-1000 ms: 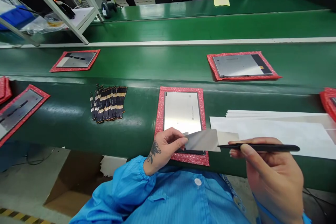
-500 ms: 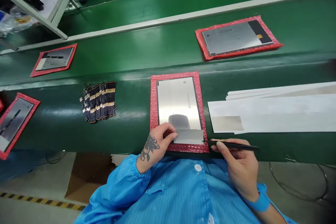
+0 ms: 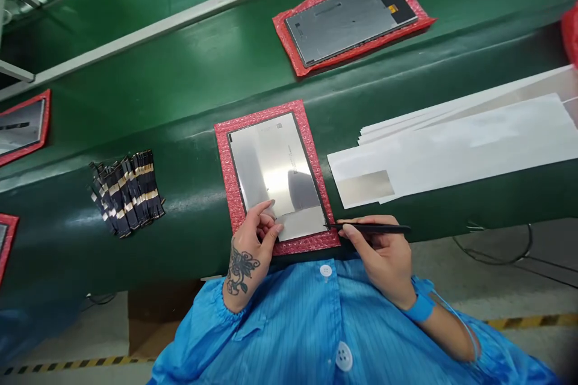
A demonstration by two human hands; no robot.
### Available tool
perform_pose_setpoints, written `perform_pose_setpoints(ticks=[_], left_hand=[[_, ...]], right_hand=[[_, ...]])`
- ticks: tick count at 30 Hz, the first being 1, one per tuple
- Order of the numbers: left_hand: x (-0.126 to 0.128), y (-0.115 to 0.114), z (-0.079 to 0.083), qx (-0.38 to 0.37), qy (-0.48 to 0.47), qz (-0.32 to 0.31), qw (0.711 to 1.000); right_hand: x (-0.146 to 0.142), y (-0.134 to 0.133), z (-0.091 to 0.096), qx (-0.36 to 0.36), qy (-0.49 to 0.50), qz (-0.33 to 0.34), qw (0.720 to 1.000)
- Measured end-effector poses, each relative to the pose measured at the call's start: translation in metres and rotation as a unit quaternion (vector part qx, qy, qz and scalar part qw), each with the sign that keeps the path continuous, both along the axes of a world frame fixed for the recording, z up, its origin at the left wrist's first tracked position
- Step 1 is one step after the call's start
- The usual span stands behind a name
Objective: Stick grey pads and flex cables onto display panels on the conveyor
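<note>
A silver-backed display panel (image 3: 257, 162) lies on a red bubble-wrap pouch (image 3: 223, 150) in front of me. Across its near end is a grey film strip (image 3: 301, 224). My left hand (image 3: 253, 237) pinches the strip's left end with the thumb and a curled finger, its index finger stretched over the panel. My right hand (image 3: 383, 252) is closed round black tweezers (image 3: 374, 228). Their tip meets the strip's right end at the panel's edge. Whether the strip lies fully flat on the panel I cannot tell.
White backing sheets (image 3: 451, 144), one bearing a grey film piece (image 3: 365, 189), lie at right. Several black flex cables (image 3: 129, 192) are piled at left. Another panel (image 3: 347, 21) on red wrap sits farther back. More wrapped panels (image 3: 22, 126) lie at the left edge.
The view has turned and shifted right, so things on the bench appear farther left and tilted. My left index finger has lifted away from the thumb; the tweezers stay at the strip's right end.
</note>
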State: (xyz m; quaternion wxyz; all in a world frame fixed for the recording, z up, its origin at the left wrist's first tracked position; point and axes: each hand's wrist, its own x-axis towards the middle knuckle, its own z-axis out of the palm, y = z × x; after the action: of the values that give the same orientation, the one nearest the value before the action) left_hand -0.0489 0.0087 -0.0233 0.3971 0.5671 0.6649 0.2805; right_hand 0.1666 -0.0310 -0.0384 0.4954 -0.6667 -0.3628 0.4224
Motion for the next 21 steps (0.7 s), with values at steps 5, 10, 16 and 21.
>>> perform_pose_setpoints(ticks=[5, 10, 16, 21], left_hand=[[-0.002, -0.004, -0.006, 0.023, 0.013, -0.012, 1.0], [-0.001, -0.004, -0.006, 0.036, 0.024, -0.014, 0.999], [0.003, 0.001, 0.005, 0.027, 0.027, -0.033, 0.999], [0.004, 0.002, 0.009, 0.02, 0.035, -0.033, 0.999]], right_hand=[[0.001, -0.003, -0.001, -0.016, -0.029, -0.003, 0.999], [0.001, -0.004, -0.002, -0.012, -0.042, 0.003, 0.999], [0.001, -0.003, -0.001, -0.013, -0.049, 0.005, 0.999], [0.001, -0.003, -0.003, -0.012, -0.051, -0.006, 0.999]])
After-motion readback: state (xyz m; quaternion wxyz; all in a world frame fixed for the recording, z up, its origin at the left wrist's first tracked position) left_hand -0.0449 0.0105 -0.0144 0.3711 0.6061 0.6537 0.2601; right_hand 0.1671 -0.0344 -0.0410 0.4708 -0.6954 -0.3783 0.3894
